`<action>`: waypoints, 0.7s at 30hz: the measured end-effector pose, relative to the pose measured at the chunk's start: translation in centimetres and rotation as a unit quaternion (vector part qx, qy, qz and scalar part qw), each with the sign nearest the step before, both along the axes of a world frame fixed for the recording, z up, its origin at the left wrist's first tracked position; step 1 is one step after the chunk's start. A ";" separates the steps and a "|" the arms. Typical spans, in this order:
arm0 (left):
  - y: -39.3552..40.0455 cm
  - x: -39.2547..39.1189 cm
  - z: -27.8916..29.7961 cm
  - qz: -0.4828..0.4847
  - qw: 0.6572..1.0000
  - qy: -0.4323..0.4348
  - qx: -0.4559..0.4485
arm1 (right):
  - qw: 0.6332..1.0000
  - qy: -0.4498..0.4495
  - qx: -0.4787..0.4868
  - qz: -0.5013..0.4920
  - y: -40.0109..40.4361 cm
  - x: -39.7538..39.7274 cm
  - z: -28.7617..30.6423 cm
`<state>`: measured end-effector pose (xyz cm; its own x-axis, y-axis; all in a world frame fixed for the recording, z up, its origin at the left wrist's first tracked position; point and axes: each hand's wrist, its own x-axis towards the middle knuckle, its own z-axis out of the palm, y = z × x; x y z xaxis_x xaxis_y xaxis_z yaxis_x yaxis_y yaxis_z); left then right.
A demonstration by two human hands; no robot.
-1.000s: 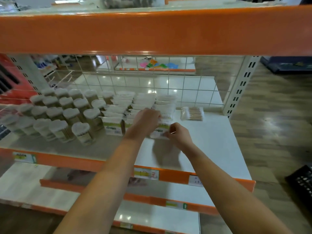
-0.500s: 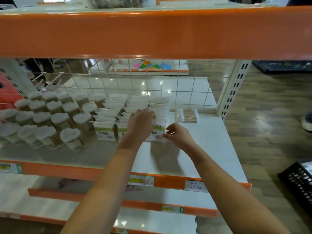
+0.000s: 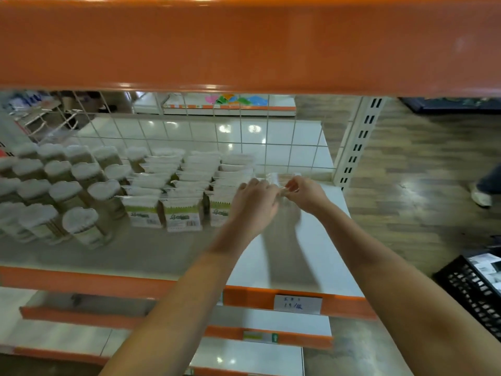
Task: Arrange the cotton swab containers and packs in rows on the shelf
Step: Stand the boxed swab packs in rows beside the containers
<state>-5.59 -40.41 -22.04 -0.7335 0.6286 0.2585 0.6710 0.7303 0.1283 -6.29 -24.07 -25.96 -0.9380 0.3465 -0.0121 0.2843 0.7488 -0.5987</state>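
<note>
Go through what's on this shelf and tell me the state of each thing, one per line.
Heart-lidded containers: upright, in rows at left.
Green-label packs: standing in three rows.
Loose swab pack: lying flat at the back, both hands on it.
Left hand: touching it.
Right hand: pinching it.

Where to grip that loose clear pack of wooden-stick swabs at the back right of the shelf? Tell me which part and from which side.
Take the clear pack by its two short ends, coming in from the front over the bare shelf. It lies flat, alone by the wire grid, with the bagged packs crowding its left. The left hand and right hand already meet there.
</note>
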 end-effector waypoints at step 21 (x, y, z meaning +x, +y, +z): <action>4.9 -1.5 -4.7 0.059 0.986 -0.119 -0.099 | 0.982 -0.066 0.158 0.083 2.9 -4.2 0.2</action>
<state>-7.13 -35.50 -26.74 -0.8298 0.5559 -0.0481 0.5478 0.8281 0.1191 -10.48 -21.17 -25.75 -0.9792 0.1955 -0.0544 0.2028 0.9338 -0.2947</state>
